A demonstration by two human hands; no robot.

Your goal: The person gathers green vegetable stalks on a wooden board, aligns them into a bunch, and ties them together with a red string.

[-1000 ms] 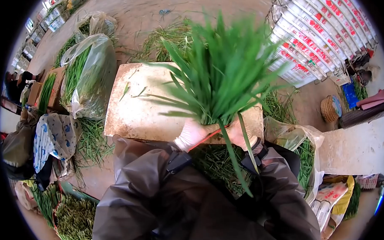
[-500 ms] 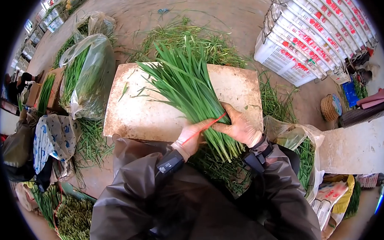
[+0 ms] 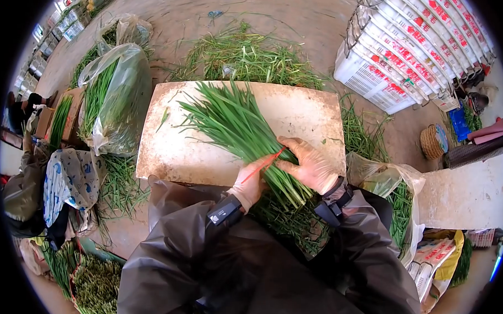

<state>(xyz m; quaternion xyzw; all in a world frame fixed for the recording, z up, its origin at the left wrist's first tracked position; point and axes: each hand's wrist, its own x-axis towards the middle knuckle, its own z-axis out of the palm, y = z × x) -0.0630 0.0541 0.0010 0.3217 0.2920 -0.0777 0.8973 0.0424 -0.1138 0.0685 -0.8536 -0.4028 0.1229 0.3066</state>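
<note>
A bunch of long green leaves (image 3: 236, 124) lies slanted over the near edge of a worn white board (image 3: 168, 138), leaf tips toward the back left and cut stems toward me. My left hand (image 3: 249, 183), gloved, is wrapped round the left side of the bunch near the stems. On the other side, my right hand (image 3: 310, 165), also gloved, grips the bunch with thumb and fingers. A red band (image 3: 265, 163) crosses the bunch between the two hands. Where the band's ends lie under the fingers is hidden.
Loose leaves (image 3: 253, 60) litter the floor behind the board. White crates (image 3: 382, 80) are stacked at the back right. Plastic bags of greens stand at left (image 3: 122, 100) and right (image 3: 400, 207). Another person (image 3: 25, 112) is at the far left. Bundled stems (image 3: 98, 287) lie at lower left.
The bunch, upright in both hands a second ago, has come down onto the board with its tips to the back left. Since then both hands have shifted slightly around it.
</note>
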